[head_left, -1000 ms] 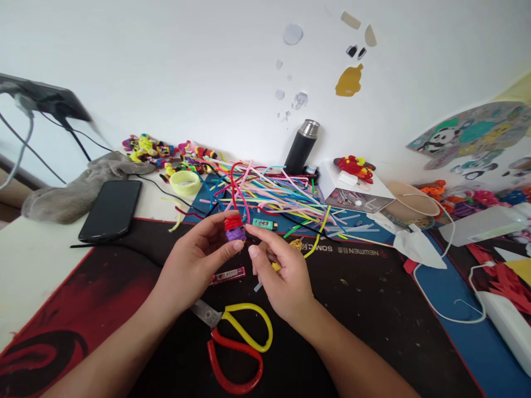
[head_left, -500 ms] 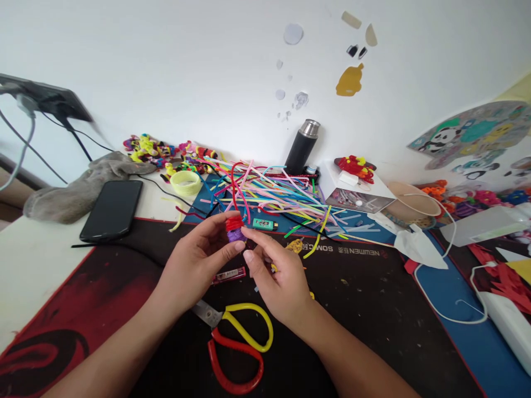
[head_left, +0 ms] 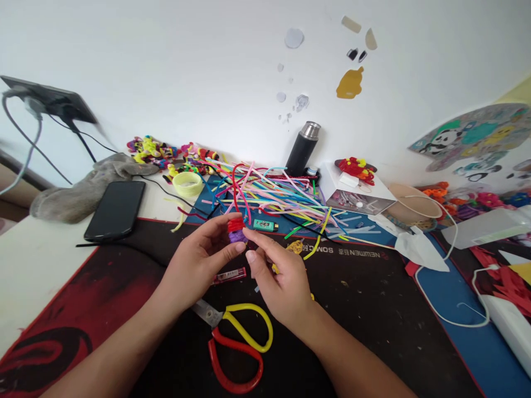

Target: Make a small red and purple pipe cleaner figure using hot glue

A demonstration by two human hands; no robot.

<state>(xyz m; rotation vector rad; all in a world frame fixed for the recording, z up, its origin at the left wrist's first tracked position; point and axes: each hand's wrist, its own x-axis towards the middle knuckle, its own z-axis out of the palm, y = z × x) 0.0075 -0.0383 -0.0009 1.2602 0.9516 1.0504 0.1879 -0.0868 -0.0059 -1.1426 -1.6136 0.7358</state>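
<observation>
A small red and purple fuzzy piece (head_left: 237, 230) is pinched between the thumb and fingers of my left hand (head_left: 194, 260). Red pipe-cleaner ends rise above it. The index fingertip of my right hand (head_left: 284, 273) touches its right side; the right thumb is bent in close below, and I cannot make out anything between those fingers. Under my hands, scissors (head_left: 244, 345) with one yellow and one red handle lie on the dark mat (head_left: 373, 309). A small red-labelled pack (head_left: 229, 276) is partly covered by my left hand.
Loose pipe cleaners (head_left: 282, 193) are heaped behind my hands, near a black flask (head_left: 303, 149) and a white box (head_left: 357, 193). At left are a phone (head_left: 115, 210), a tape roll (head_left: 187, 184) and grey cloth (head_left: 78, 190). A white cable (head_left: 440, 315) curves at right.
The view has shifted slightly. Both hands keep nearly the same pose around the red and purple piece, with the right index finger still against it.
</observation>
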